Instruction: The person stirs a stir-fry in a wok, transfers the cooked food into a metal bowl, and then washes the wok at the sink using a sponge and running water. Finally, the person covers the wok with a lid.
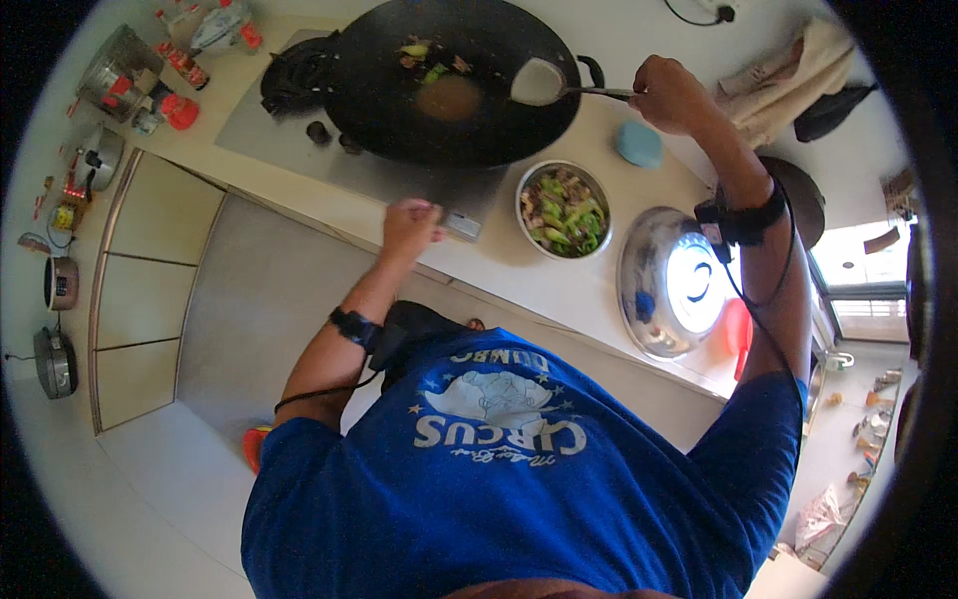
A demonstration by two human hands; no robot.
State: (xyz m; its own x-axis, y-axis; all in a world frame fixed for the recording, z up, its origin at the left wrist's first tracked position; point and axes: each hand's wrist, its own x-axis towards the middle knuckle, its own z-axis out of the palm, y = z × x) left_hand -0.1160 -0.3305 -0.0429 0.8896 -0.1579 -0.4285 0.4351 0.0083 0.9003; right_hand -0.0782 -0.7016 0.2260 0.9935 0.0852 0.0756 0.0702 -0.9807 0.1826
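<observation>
My right hand (666, 97) grips the handle of a wok spatula (540, 81), its broad metal blade over the right side of a large black wok (374, 112). Brownish liquid (449, 98) pools in the wok, with a few bits of green vegetable and meat (426, 60) beyond it. Near the stove's front edge, my left hand (410, 228) has its fingers curled in, with nothing visible in them. Beside that hand is a small pale panel (462, 224) on the stove (419, 191). Cooked green vegetables with meat fill a round metal bowl (528, 224) right of the stove.
A shiny domed lid (636, 299) lies on the counter (494, 281) right of the bowl. Behind the bowl is a light-blue object (639, 144). Red-capped jars (179, 111) and bottles stand at the far left, and a cloth (793, 82) hangs at the upper right.
</observation>
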